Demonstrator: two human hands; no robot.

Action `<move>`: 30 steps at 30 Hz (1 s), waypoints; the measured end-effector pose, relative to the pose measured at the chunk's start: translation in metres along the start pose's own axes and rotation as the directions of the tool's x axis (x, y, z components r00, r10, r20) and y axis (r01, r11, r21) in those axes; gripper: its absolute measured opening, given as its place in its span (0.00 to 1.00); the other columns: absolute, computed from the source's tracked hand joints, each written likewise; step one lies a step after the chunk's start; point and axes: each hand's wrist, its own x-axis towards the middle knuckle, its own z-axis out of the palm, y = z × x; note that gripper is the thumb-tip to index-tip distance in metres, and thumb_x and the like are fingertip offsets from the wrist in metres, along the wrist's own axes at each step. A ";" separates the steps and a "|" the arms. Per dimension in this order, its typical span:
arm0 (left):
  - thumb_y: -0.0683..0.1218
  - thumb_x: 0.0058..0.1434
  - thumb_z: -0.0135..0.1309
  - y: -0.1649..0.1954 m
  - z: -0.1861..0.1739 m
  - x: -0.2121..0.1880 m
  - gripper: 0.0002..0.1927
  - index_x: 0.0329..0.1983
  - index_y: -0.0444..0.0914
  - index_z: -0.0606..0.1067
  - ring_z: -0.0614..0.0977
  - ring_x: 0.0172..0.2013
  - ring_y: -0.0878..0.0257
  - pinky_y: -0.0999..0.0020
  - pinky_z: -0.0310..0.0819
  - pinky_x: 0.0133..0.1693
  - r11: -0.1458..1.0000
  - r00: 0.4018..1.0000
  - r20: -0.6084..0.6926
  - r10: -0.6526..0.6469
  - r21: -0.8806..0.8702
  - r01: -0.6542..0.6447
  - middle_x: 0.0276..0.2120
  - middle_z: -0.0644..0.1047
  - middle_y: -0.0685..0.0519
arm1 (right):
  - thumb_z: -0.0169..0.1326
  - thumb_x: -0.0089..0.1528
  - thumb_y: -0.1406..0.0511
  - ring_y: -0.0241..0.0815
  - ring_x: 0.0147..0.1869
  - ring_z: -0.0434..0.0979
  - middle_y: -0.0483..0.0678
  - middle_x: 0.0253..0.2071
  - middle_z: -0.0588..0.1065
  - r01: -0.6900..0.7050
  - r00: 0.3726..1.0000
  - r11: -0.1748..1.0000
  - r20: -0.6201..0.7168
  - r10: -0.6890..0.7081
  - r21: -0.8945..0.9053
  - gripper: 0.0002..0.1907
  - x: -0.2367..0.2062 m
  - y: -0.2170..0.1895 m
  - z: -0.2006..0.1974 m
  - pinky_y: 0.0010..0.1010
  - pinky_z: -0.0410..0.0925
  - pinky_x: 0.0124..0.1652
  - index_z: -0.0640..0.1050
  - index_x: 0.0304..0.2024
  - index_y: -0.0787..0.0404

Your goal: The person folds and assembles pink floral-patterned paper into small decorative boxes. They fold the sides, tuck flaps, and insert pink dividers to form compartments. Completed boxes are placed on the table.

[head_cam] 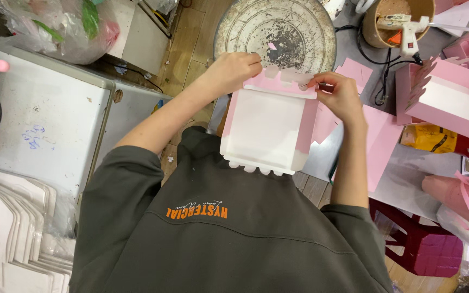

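Observation:
A pink cardboard box [267,127] with a white inside and scalloped edges rests against my chest, its open side facing up. My left hand [234,69] pinches the far flap at the box's top left corner. My right hand [337,93] pinches the same flap at the top right corner. Both hands press the pink scalloped flap [280,82] along the far edge of the box.
A round rusty metal tray [278,30] lies just beyond the box. A glue gun [405,27] rests on a brown tub at the back right. A finished pink box [446,97], flat pink card sheets [381,135], a red stool [424,244], and stacked white card blanks [12,239] surround me.

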 end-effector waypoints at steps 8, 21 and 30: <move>0.53 0.49 0.73 -0.007 -0.024 0.016 0.20 0.29 0.36 0.76 0.82 0.36 0.46 0.53 0.77 0.37 0.971 0.927 0.367 -0.074 -0.186 0.152 0.36 0.79 0.48 | 0.67 0.58 0.69 0.44 0.44 0.82 0.49 0.41 0.82 0.008 0.995 0.937 0.096 0.027 -0.349 0.10 0.008 -0.030 -0.014 0.32 0.72 0.43 0.82 0.41 0.62; 0.40 0.37 0.75 -0.018 0.002 0.023 0.27 0.40 0.33 0.76 0.84 0.37 0.46 0.52 0.75 0.38 0.869 0.862 0.449 -0.237 -0.299 0.394 0.32 0.81 0.43 | 0.69 0.51 0.67 0.49 0.37 0.81 0.54 0.33 0.79 -0.086 0.989 0.896 0.069 0.129 -0.435 0.19 0.027 -0.037 0.012 0.37 0.71 0.39 0.81 0.44 0.66; 0.32 0.46 0.59 -0.019 0.036 0.020 0.11 0.32 0.33 0.81 0.83 0.38 0.41 0.51 0.78 0.37 0.968 0.966 0.096 -0.239 -0.060 0.245 0.37 0.80 0.41 | 0.69 0.50 0.66 0.53 0.38 0.81 0.58 0.34 0.80 -0.076 0.991 0.892 0.066 0.118 -0.446 0.20 0.017 -0.048 0.012 0.38 0.71 0.40 0.81 0.43 0.67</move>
